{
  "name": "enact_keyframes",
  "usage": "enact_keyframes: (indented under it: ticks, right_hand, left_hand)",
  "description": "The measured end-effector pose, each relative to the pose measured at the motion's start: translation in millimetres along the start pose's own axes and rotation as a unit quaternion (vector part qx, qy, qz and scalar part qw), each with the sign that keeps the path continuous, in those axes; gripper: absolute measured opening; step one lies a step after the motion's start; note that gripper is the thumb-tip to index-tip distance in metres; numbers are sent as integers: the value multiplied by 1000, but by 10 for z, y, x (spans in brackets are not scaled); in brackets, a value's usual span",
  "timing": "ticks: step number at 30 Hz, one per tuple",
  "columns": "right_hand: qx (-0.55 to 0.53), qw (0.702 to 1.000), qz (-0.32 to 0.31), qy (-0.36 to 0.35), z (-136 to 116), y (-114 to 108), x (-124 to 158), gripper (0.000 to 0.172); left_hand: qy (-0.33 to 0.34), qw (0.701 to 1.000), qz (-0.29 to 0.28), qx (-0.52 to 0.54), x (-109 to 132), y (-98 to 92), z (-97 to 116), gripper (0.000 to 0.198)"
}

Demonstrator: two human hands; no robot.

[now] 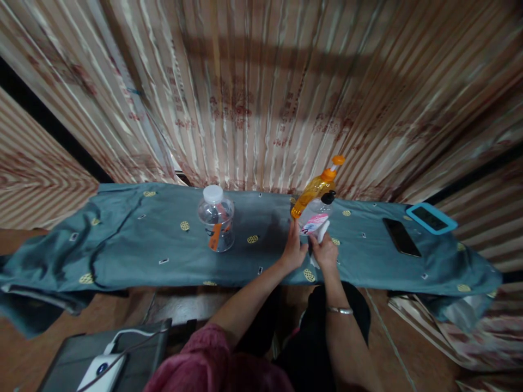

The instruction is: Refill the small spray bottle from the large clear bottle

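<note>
My left hand [293, 251] grips the lower left side of a clear bottle [314, 213] with a black cap and a pink-and-white label. The bottle tilts to the right. My right hand [326, 252] is closed on a white wipe [324, 231], which it holds against the bottle's lower right side; some fingers are hidden. Right behind the clear bottle is an orange pump bottle [311, 194], also tilted in view. It overlaps the clear one, and I cannot tell whether they touch.
A clear plastic jar [216, 220] with a white lid stands to the left on the teal cloth-covered table [163, 239]. At the right lie a black phone [401, 237] and a blue-framed device [432, 218]. Patterned curtains [261, 98] hang behind. A white power bank [101, 372] sits at lower left.
</note>
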State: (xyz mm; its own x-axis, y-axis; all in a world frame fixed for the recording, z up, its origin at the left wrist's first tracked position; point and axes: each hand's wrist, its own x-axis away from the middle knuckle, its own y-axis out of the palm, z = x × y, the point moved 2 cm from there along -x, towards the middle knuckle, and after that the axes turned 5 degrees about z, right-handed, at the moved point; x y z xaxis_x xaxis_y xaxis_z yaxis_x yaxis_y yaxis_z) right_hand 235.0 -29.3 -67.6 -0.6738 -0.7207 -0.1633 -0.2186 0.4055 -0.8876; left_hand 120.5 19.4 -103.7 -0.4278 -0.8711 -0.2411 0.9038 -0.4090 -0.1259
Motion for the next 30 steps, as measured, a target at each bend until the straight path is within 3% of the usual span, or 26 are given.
enact_keyframes:
  ticks: [4, 7, 11, 15, 18, 20, 23, 26, 30]
  right_hand:
    - [-21, 1000, 0, 17, 148, -110, 162, 50]
    - [-46, 999, 12, 25, 209, -184, 380, 56]
    - [-145, 989, 26, -1, 51, -134, 783, 67]
    - [-264, 964, -19, -35, -389, -15, 1067, 68]
    - [-320, 945, -51, -53, -831, -46, 1059, 60]
    - [-354, 930, -54, -83, -1156, -132, 970, 53]
    - [-417, 895, -49, -152, -1653, -281, 808, 47]
    - [-460, 862, -62, -205, -2076, -371, 709, 50]
    - [-460, 851, -54, -249, -2356, -365, 746, 55]
  left_hand:
    - [32, 999, 11, 1, 431, -420, 199, 80]
    - [15, 999, 46, 9, 882, -832, 373, 65]
    - [-9, 993, 114, 3, 1368, -1407, 553, 46]
    - [38, 967, 236, -93, 1481, -2000, 708, 40]
    - [75, 927, 328, -163, 1277, -2348, 792, 80]
    - [70, 925, 335, -165, 1032, -2469, 798, 108]
    - [68, 943, 305, -116, 646, -2490, 767, 122]
    - [65, 954, 283, -70, 411, -2384, 728, 107]
    - [73, 964, 252, -39, 420, -2165, 697, 90]
